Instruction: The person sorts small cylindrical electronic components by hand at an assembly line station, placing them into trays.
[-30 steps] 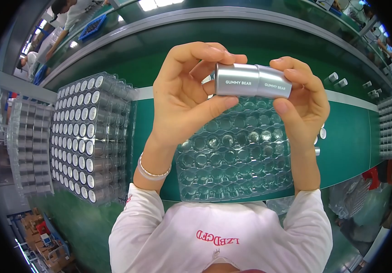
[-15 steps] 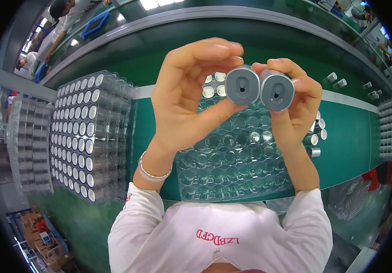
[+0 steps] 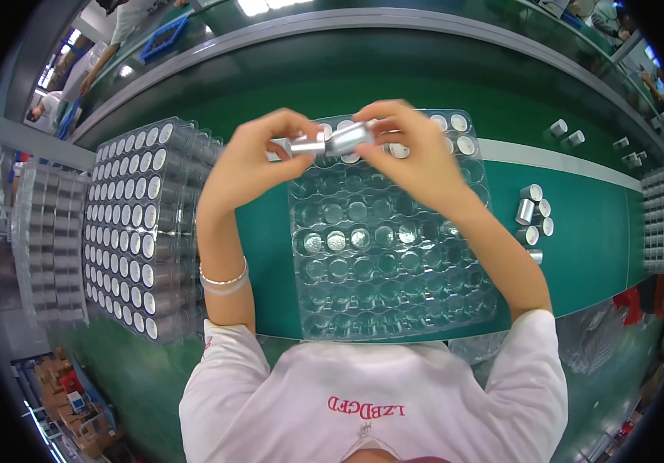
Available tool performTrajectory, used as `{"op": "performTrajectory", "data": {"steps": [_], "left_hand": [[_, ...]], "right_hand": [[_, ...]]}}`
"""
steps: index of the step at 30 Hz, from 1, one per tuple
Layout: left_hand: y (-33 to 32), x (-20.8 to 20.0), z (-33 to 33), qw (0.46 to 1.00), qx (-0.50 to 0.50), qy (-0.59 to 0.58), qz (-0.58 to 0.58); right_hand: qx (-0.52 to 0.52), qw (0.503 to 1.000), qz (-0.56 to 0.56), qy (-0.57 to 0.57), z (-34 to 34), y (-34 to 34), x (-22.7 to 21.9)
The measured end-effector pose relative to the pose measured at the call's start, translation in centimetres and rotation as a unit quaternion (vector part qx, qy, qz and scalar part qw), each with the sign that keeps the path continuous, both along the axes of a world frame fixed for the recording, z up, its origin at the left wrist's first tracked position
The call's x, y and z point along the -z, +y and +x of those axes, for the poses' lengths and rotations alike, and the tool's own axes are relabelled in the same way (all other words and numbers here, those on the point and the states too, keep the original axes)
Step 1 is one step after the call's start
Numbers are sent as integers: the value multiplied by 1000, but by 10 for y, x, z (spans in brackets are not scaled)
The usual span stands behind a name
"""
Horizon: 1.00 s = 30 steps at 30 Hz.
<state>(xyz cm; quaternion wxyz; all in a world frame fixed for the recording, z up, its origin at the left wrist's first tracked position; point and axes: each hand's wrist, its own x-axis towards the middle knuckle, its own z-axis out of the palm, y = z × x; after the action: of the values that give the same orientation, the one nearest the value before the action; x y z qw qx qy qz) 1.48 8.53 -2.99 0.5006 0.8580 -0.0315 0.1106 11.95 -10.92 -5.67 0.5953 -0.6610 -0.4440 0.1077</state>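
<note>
My left hand [image 3: 266,150] grips one silver metal cylinder [image 3: 306,146] between thumb and fingers. A second silver cylinder [image 3: 349,139] is pinched in my right hand [image 3: 409,150]. Both cylinders lie sideways, close end to end, above the far rows of a clear plastic tray [image 3: 339,297]. White-topped cylinders [image 3: 465,145] sit in the far rows of that tray, while its nearer pockets hold nothing. My fingers hide part of each held cylinder, and motion blurs them slightly.
Stacked clear trays full of white-topped cylinders [image 3: 143,212] stand at the left, with another stack [image 3: 50,243] beyond. Loose cylinders [image 3: 531,216] rest on the green table right of the tray, and more [image 3: 567,133] lie farther back. A co-worker [image 3: 104,58] is at the far left.
Both hands have moved left and away from my face. The cylinders have turned from showing their grey ends to lying sideways over the tray's far rows.
</note>
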Motion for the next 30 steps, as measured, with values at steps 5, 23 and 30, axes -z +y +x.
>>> {"op": "performTrajectory", "data": {"steps": [5, 23, 30], "left_hand": [[4, 36, 15, 950, -33, 106, 292], [-9, -33, -16, 970, -123, 34, 209], [-19, -40, -10, 984, -134, -75, 85]], "right_hand": [[5, 939, -78, -336, 1, 40, 49], [537, 636, -418, -363, 241, -206, 23], [378, 841, -387, -22, 296, -262, 105]]}}
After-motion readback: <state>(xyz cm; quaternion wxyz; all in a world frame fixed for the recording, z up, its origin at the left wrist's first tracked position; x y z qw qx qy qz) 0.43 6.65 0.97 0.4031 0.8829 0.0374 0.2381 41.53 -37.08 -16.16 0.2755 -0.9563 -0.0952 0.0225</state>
